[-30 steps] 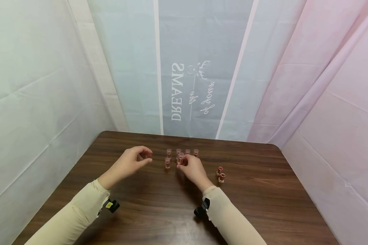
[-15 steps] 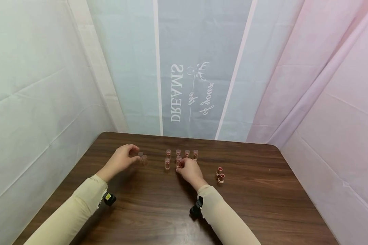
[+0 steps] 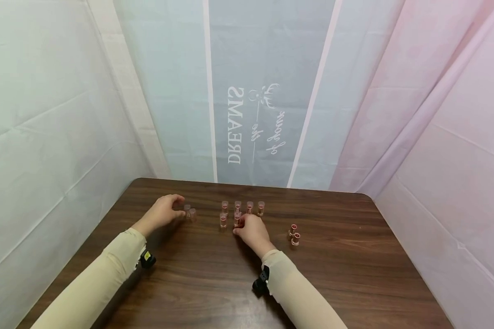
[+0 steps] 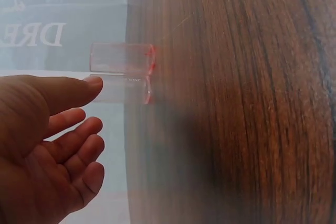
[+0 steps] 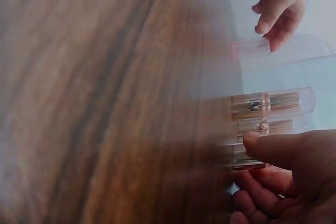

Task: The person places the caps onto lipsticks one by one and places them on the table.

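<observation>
Two clear lipstick caps [image 3: 193, 215] stand side by side on the left of the table. My left hand [image 3: 161, 214] is just left of them, thumb and fingers apart; in the left wrist view its thumb tip overlaps the nearer cap [image 4: 137, 88], and whether they touch I cannot tell. My right hand [image 3: 253, 234] pinches a capped lipstick tube [image 3: 237, 221], upright in the front row beside another capped lipstick [image 3: 223, 221]. Behind them several capped lipsticks [image 3: 261, 209] form a back row. In the right wrist view, the thumb partly covers the held tube [image 5: 242, 157].
Two uncapped lipstick bases [image 3: 296, 239] stand to the right of my right hand. The brown wooden table [image 3: 214, 283] ends at a printed cloth backdrop [image 3: 267, 55]. Pale cloth walls [image 3: 45, 114] rise on both sides.
My left hand has drawn back leftward from the two clear caps, which now stand uncovered. The right hand has brought its lipstick down and slightly left into the front row.
</observation>
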Action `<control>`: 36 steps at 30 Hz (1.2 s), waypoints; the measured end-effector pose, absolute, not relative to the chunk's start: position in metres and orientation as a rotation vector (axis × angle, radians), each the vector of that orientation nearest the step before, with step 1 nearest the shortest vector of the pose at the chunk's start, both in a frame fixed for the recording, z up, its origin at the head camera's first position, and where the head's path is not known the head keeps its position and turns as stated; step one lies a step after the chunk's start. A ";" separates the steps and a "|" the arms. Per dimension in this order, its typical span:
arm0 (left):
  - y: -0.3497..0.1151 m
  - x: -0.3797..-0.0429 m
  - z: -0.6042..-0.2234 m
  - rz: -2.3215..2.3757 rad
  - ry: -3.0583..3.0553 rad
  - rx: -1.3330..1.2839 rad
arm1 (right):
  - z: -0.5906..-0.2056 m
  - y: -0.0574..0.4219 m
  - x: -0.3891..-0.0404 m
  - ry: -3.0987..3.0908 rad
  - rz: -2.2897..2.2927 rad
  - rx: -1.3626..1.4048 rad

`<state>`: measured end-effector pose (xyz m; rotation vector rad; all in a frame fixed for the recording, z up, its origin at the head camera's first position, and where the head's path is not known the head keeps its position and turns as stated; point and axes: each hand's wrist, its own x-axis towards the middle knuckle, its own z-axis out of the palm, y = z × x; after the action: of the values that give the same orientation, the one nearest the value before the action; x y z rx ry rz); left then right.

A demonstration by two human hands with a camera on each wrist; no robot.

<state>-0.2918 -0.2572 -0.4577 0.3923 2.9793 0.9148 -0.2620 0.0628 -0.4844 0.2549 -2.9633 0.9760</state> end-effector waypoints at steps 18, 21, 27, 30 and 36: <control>-0.254 -0.302 -0.472 1.003 2.940 0.432 | -0.396 0.141 -0.215 -2.655 0.937 0.448; -0.254 -0.300 -0.472 1.017 2.937 0.433 | -0.396 0.157 -0.208 -2.641 0.932 0.429; -0.255 -0.300 -0.479 1.044 2.956 0.460 | -0.406 0.180 -0.196 -2.652 0.923 0.351; -0.255 -0.300 -0.482 1.062 2.969 0.457 | -0.413 0.189 -0.193 -2.663 0.899 0.313; -0.257 -0.296 -0.485 1.128 2.976 0.408 | -0.426 0.205 -0.189 -2.705 0.898 0.150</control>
<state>-0.2956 -0.2573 -0.4854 0.4084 2.9757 1.1277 -0.1895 0.2050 -0.4256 0.1501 -2.7049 0.8982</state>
